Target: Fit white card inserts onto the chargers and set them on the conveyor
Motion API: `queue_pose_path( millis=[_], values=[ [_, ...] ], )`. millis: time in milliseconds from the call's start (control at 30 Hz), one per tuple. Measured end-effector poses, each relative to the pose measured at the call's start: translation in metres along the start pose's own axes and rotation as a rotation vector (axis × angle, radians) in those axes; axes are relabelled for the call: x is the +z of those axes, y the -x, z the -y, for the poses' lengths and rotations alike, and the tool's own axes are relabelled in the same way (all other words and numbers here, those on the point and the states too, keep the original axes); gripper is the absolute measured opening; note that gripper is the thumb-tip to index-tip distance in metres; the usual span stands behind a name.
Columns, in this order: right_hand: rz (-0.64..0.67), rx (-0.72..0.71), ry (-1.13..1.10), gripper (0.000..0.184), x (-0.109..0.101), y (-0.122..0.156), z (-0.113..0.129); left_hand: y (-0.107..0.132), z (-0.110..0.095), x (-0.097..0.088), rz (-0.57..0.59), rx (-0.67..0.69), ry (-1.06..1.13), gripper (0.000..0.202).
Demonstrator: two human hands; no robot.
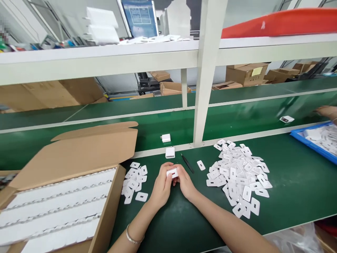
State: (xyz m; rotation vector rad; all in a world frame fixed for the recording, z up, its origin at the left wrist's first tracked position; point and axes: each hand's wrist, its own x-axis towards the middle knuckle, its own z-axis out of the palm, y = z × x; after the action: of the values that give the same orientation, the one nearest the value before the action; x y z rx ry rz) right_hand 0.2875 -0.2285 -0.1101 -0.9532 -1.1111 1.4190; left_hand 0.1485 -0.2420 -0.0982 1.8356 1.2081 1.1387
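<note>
From where I stand, the small white rectangular piece with a dark slot (172,173) is up between the person's two hands, above the dark green tabletop (181,225), toward its far edge. Its long axis runs roughly side to side, from one hand across to the other, the right end slightly higher. The left hand (162,186) is closed about its left end, thumb laid along the near side; the right hand (185,182) pinches the other end, fingers curled beneath. Neither hand looks clearly nearer, since each has an end; what lies underneath is hidden by the fingers. Just beyond the right hand, the slim black tweezers (187,163) slant from the far edge back toward it, and a single white slotted plate (201,165) lies a little farther right. The large heap of white slotted plates (239,175) spreads to the right hand's side, while the smaller heap of white slotted plates (134,181) sits nearer the left hand, by the open brown cardboard box (119,191). At the far edge, straight ahead, is a white plastic block (170,152).
</note>
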Motion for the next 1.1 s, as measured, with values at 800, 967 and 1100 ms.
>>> queue_pose_path(
  millis=[800, 967, 1100],
  values=[
    [-0.367, 0.024, -0.232, 0.074, -0.002, -0.020, -0.020, -0.165, 0.039, -0.006, 0.022, -0.066, -0.748, 0.056],
    [-0.367, 0.013, -0.223, 0.075, -0.005, -0.021, -0.019, -0.121, 0.059, -0.014, 0.098, 0.018, -0.669, 0.055],
    [-0.356, -0.026, -0.173, 0.079, -0.010, -0.021, -0.015, -0.098, 0.043, -0.011, -0.063, 0.047, -0.547, 0.058]
  ],
)
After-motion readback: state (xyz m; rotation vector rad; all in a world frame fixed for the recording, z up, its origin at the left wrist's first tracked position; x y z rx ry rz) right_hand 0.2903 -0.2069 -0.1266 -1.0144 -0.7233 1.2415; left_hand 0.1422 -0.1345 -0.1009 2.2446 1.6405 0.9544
